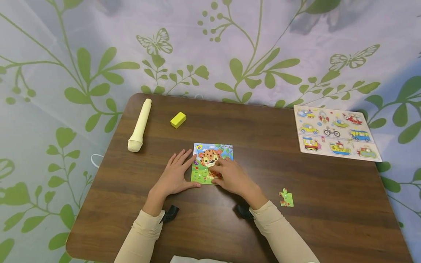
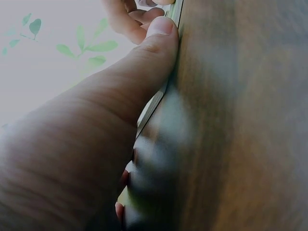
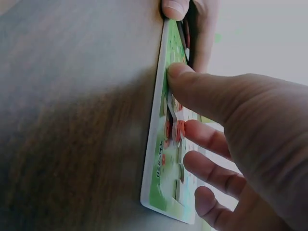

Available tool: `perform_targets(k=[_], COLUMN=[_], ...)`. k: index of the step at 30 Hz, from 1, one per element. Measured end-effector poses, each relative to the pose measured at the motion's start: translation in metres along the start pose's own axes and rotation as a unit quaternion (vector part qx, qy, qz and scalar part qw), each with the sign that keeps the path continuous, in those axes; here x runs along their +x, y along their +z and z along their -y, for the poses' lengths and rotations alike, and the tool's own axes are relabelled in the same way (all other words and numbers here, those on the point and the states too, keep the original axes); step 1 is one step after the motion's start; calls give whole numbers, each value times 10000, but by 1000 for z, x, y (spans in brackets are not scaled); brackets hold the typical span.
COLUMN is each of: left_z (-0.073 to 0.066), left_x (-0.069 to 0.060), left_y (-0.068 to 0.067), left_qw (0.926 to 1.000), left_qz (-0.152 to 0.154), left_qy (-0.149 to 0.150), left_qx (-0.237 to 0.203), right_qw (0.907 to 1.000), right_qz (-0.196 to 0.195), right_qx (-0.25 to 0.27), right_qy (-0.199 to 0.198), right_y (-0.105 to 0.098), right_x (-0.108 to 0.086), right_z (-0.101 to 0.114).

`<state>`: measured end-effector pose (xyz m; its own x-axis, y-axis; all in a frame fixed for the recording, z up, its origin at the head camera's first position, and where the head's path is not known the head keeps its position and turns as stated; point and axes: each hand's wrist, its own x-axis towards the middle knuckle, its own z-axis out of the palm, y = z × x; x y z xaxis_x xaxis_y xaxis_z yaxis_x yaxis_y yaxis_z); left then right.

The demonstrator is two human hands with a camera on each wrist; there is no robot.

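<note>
A small jigsaw puzzle (image 1: pixel 199 176) with a cartoon leopard lies flat on the table. My left hand (image 1: pixel 174 175) rests at its left side, fingers spread, thumb along the near edge. My right hand (image 1: pixel 232 176) is over the puzzle's lower right part, thumb and fingers bent at the leopard's body. In the right wrist view, a partly raised puzzle piece (image 3: pixel 178 126) stands above the board between the thumb (image 3: pixel 195 86) and the fingertips. The hand hides much of this part from the head camera. A loose green puzzle piece (image 1: pixel 287 198) lies to the right.
On the brown table (image 1: pixel 250 124), a cream microphone-shaped object (image 1: pixel 140 126) lies at far left, with a yellow block (image 1: pixel 178 119) beside it. A vehicle peg board (image 1: pixel 338 133) sits at the back right, overhanging the edge. A leaf-patterned cloth (image 1: pixel 197 47) hangs behind.
</note>
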<state>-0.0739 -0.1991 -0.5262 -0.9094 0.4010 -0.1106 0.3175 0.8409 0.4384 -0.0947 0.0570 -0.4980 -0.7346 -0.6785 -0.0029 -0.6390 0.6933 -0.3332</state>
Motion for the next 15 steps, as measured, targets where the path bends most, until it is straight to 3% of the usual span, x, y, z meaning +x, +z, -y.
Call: perform_targets(k=[7,15], left_z=[-1,-1], left_x=[1,1], left_y=[-1,-1], left_qw=[9999,9999], left_qz=[99,49], left_qy=[-141,-84], left_qx=[-4,-90], right_qw=[9996,9981], right_qz=[-39,-55], right_qx=[157,105], right_qy=[251,608], right_y=[0,-2], right_x=[0,0], right_z=[3,13])
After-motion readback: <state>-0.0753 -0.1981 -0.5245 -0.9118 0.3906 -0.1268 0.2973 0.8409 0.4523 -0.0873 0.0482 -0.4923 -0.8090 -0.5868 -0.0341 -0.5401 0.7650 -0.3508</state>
